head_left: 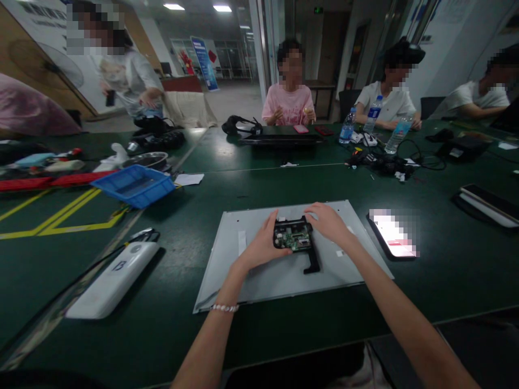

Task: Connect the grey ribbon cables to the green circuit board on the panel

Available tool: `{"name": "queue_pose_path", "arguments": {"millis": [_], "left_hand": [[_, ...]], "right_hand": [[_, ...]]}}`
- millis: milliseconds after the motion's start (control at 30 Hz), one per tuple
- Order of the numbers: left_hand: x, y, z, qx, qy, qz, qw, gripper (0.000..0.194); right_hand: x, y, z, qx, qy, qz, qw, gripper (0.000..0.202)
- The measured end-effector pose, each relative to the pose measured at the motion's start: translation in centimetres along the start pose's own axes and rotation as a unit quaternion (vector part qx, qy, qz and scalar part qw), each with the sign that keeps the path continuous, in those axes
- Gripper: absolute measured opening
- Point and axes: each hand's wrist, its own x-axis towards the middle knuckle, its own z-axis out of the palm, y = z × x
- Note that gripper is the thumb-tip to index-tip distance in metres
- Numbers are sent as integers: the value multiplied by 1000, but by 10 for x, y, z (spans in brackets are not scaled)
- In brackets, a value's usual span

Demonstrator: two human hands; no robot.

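Between my hands is a black plastic frame with a green circuit board (pixel 298 237) in it. My left hand (pixel 263 243) grips its left side, with the thumb along the near edge and the fingers on the far side. My right hand (pixel 326 220) bends over its top right corner, fingertips on the frame. A black arm with a hooked end (pixel 313 265) sticks out from the frame toward me. Beneath lies a flat grey metal panel (pixel 259 289) with a few small white stickers. Whether the frame touches the panel I cannot tell.
A lit phone (pixel 393 235) lies right of the panel. To the left are a white power bank (pixel 117 281) with a black cable and a blue plastic tray (pixel 138 186). Across the green table stand several water bottles (pixel 373 113) by tangled cables. Several people are around the table.
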Motion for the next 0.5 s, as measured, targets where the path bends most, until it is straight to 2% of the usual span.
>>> {"name": "queue_pose_path", "arguments": {"millis": [167,233,333,500], "left_hand": [[-3,14,-6,68,-7,-12,998,109],[-3,22,-8,95,-1,-9,995,108],[-2,36,-5,120,8,13,993,96],[1,52,9,137,29,61,988,72]], "right_hand": [[-49,53,-8,-52,24,127,990,29],[-66,65,-5,-49,30,146,988,30],[-78,69,0,-35,40,137,989,32],[-74,65,6,14,44,107,993,25]]}}
